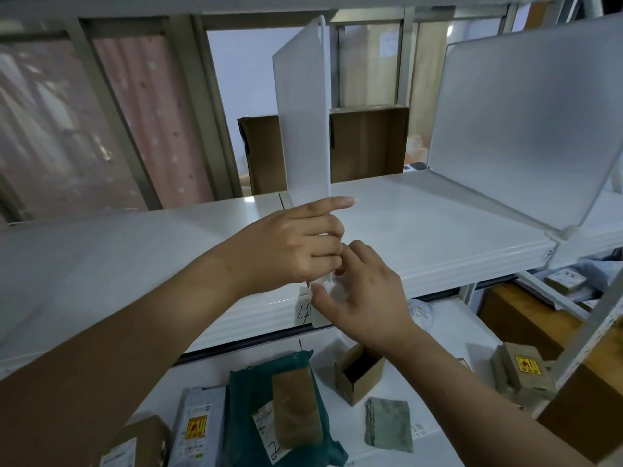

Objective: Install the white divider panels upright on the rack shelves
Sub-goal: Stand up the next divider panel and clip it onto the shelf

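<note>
White divider panel stands upright on the shelf; left hand grips its front edge, right hand fingers pinch its foot.

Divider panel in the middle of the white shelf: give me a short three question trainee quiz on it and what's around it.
1. True or false: the divider panel stands upright on the upper shelf.
2. Where do the left hand and right hand meet? A) at the panel's front bottom end, by the shelf's front edge; B) at its top corner; C) on the parcels below.
3. Fill in: the small open cardboard box sits on the ___ shelf.
Key: 1 true; 2 A; 3 lower.
</note>
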A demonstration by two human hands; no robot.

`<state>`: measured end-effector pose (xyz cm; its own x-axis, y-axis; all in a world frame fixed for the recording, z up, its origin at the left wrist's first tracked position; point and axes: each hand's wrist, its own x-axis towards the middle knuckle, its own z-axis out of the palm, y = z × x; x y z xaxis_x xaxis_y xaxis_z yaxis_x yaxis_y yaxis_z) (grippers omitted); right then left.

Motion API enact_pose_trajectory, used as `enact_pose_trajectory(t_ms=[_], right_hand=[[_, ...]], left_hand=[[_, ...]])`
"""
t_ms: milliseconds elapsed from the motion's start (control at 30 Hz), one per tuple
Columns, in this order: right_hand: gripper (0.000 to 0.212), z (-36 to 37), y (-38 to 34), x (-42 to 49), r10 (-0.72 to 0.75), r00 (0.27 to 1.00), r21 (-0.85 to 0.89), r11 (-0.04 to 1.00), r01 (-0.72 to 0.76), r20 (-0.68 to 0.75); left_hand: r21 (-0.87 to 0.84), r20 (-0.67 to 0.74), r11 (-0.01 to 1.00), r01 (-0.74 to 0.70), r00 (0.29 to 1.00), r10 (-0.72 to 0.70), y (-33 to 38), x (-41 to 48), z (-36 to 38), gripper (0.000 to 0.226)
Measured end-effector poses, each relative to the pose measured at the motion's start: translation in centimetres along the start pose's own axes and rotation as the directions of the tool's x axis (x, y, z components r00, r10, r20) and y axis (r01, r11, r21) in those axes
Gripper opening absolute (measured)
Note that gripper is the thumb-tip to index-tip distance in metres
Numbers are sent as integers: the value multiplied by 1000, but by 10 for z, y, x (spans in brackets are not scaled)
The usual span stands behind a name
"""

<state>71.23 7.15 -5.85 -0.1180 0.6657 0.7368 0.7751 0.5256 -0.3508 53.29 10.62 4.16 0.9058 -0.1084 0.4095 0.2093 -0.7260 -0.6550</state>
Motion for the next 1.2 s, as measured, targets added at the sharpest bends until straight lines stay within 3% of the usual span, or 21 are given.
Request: enact_pose_trajectory(t_ms=[467,633,767,867,1033,1100,1200], right_hand=[[21,-4,-2,1,49,997,95,994,-55,62],[34,-19,7,-3,-10,995,79,997,3,96],[36,-44,2,-6,-213,975,-71,975,208,-59],[29,-55,-10,-5,-331,942,19,943,332,-52],[23,-53,-33,9,-411,907,156,906,394,95],[27,-49,-50,13,-476,865,265,864,428,158],[37,-37,-68,19,-508,831,276,852,446,227]], left_hand=[[-25,33,998,49,998,-49,6,3,0,8],[-12,124,983,185,975,-182,25,7,-9,14],[-19,143,949,314,941,-308,46,8,-22,18],[-31,59,892,451,892,-448,63,3,-38,23],[81,4,791,606,793,-609,85,-21,-61,21],[210,-18,685,697,704,-710,101,-31,-81,21],[274,-24,566,777,594,-804,112,-45,-96,21]])
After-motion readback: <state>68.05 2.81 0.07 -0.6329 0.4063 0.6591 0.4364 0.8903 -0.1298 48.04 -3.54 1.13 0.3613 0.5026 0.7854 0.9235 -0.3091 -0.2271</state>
